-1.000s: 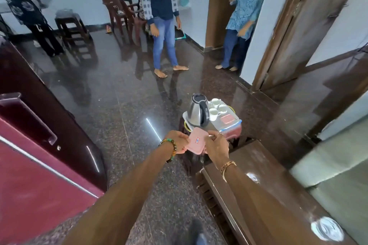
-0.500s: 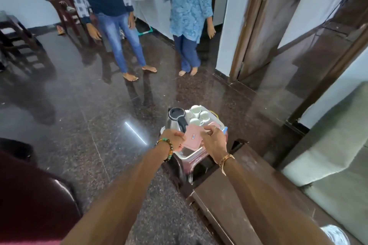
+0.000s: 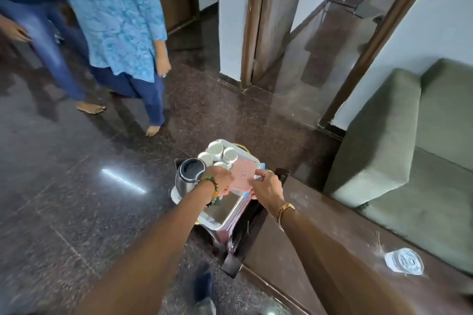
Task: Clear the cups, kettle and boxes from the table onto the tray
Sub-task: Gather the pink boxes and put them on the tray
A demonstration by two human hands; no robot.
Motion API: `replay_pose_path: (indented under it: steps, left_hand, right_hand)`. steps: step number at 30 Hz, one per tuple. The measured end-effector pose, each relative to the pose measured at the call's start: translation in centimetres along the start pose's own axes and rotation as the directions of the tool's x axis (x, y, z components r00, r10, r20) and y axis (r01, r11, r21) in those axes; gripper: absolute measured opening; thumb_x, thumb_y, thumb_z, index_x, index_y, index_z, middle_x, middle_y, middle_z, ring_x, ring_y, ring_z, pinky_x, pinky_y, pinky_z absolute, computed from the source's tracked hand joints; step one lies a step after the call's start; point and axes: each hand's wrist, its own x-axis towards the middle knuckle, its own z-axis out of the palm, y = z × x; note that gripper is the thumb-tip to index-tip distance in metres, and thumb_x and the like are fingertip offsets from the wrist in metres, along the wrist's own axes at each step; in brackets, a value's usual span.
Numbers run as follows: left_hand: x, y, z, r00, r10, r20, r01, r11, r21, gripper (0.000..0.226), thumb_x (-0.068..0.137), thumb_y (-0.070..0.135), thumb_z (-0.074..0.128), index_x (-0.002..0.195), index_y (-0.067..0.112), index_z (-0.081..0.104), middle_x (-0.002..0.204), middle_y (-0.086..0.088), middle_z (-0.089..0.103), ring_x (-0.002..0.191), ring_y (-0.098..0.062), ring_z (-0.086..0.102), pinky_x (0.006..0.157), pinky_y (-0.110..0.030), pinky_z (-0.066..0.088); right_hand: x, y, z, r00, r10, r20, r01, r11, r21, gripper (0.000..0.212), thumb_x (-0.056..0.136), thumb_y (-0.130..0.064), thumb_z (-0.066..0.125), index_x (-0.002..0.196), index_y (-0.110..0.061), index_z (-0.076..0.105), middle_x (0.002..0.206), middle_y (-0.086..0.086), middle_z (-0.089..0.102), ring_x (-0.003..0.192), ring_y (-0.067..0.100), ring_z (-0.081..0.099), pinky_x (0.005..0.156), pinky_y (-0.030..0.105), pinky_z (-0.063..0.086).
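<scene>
- Leftmost on the tray (image 3: 224,210), the kettle (image 3: 189,176) stands upright with its open top facing the camera, just beside the left wrist.
- Next comes the left hand (image 3: 222,181), its fingers curled onto the left long edge of the pink box (image 3: 243,176).
- Beyond both hands, four white cups (image 3: 216,149) cluster at the tray's far end. The nearest one is just off the box's far left corner.
- Between the hands, the box hangs over the middle of the tray, lid up and tipped slightly toward the camera. Its long axis runs away from the person, with the far end leaning a little right, roughly in line with the tray's own length.
- Blue edges peek out under its right side; whether it touches what lies below I cannot tell.
- On the right, the right hand (image 3: 266,186) pinches the box's right edge near the close corner, thumb on top.
- Neither hand is nearer, since each has one long side, so the set-down is a shared move.
- Bare metal shows on the body side of the box, so lowering it down and slightly back looks the likely path, keeping clear of the kettle.
- Farther right, the dark table (image 3: 345,238) carries only a round white mat (image 3: 404,262).
</scene>
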Motion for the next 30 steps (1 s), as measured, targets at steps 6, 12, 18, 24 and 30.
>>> replay_pose_path:
  steps: [6,12,18,24,30]
  left_hand:
    - [3.9,4.9,-2.1,0.997,0.069,0.031,-0.074,0.974,0.213,0.027,0.088,-0.011,0.049,0.077,0.013,0.055,0.077,-0.008,0.051,0.059,-0.019,0.047,0.044,-0.02,0.041]
    - [8.3,6.9,-1.2,0.991,0.114,0.07,-0.131,0.932,0.338,0.033,0.082,-0.014,0.053,0.107,0.006,0.062,0.077,-0.01,0.053,0.058,-0.02,0.049,0.036,-0.018,0.036]
    - [14.4,5.5,0.3,0.998,0.022,0.061,-0.052,0.842,0.536,0.025,0.092,-0.011,0.044,0.078,0.007,0.055,0.063,-0.012,0.054,0.042,-0.016,0.054,0.037,-0.011,0.038]
    - [20.6,3.5,1.0,0.994,-0.082,0.068,0.018,0.761,0.648,0.018,0.093,-0.003,0.05,0.087,0.011,0.058,0.105,-0.013,0.05,0.092,-0.022,0.053,0.082,-0.029,0.048]
    - [23.0,3.5,1.6,0.997,0.064,0.036,-0.07,0.662,0.746,0.033,0.083,0.004,0.058,0.114,0.007,0.066,0.111,-0.014,0.067,0.103,-0.029,0.064,0.09,-0.038,0.055]
  right_hand:
    - [3.6,-2.6,2.6,0.993,0.058,-0.102,-0.054,0.997,0.051,0.03,0.079,-0.018,0.06,0.106,-0.025,0.07,0.074,0.001,0.074,0.072,0.024,0.072,0.077,0.044,0.06]
    - [6.9,-2.7,3.3,0.969,0.159,-0.187,-0.138,0.983,0.124,0.04,0.079,-0.014,0.059,0.118,-0.02,0.066,0.08,-0.003,0.072,0.077,0.022,0.072,0.079,0.042,0.06]
    - [11.1,1.7,4.6,0.944,0.296,-0.148,-0.281,0.953,0.116,0.049,0.082,-0.014,0.058,0.131,-0.015,0.055,0.096,0.002,0.07,0.09,0.024,0.07,0.085,0.044,0.058]
    - [15.2,5.7,6.5,0.934,0.347,-0.083,-0.34,0.936,0.09,0.051,0.084,-0.011,0.058,0.135,-0.015,0.052,0.096,0.001,0.071,0.096,0.024,0.069,0.091,0.042,0.056]
    - [18.9,6.6,6.8,0.941,0.325,-0.094,-0.32,0.945,0.062,0.047,0.087,-0.008,0.056,0.134,-0.015,0.053,0.104,0.006,0.071,0.101,0.025,0.067,0.092,0.041,0.055]
